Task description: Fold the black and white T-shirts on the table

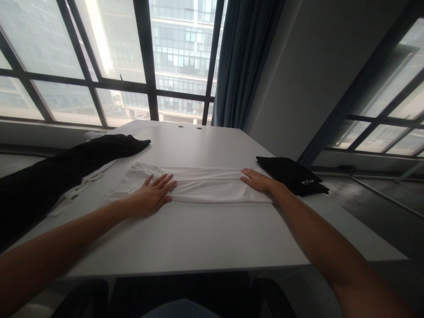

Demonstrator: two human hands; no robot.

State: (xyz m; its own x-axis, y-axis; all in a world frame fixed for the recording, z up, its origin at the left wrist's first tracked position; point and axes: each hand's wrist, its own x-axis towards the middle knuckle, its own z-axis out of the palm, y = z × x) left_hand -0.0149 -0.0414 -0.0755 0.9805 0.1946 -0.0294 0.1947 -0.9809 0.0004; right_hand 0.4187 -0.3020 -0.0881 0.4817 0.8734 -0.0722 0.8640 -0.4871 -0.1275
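A white folded garment (208, 185) lies lengthwise across the table in a long strip, with creases along its middle. Its exact kind I cannot tell. My left hand (150, 196) rests flat on the left part of the cloth, fingers spread. On the right end lies my right hand (256, 179), palm down with fingers stretched out. Neither hand grips the fabric. Just beyond the right hand sits a folded black garment (289, 174) with a small white mark on it.
The white table (198, 238) runs away toward the windows (182, 53). Black clothing (73, 163) is heaped along its left side, with white cloth under it. A blue curtain (245, 62) hangs behind the far edge. Chair armrests (274, 296) show below the near edge.
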